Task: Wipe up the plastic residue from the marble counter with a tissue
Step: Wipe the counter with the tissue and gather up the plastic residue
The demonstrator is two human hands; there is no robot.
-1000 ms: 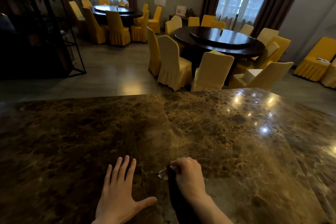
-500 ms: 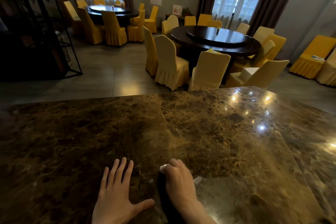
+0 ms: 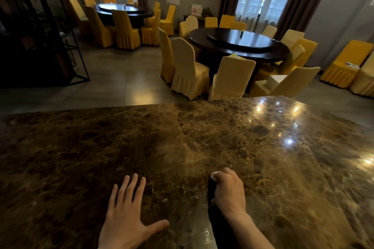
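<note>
A polished brown marble counter (image 3: 202, 137) fills the lower half of the head view. My right hand (image 3: 229, 190) presses down on the counter near its front, fingers curled around a white tissue (image 3: 214, 176); only a small corner of the tissue peeks out past the fingertips. My left hand (image 3: 126, 216) lies flat on the marble to the left of it, palm down with fingers spread and nothing in it. A small pale speck (image 3: 165, 200) sits on the counter between the two hands; the plastic residue itself is hard to make out.
Beyond the counter's far edge is a dining room: a dark round table (image 3: 238, 44) ringed by yellow and cream covered chairs (image 3: 188, 70), a second round table (image 3: 123, 11) at the back left, and a black metal shelf (image 3: 40, 32) on the left.
My right hand with the tissue has slid to the right across the marble, widening the gap to the left hand. The left hand has stayed flat in place.
</note>
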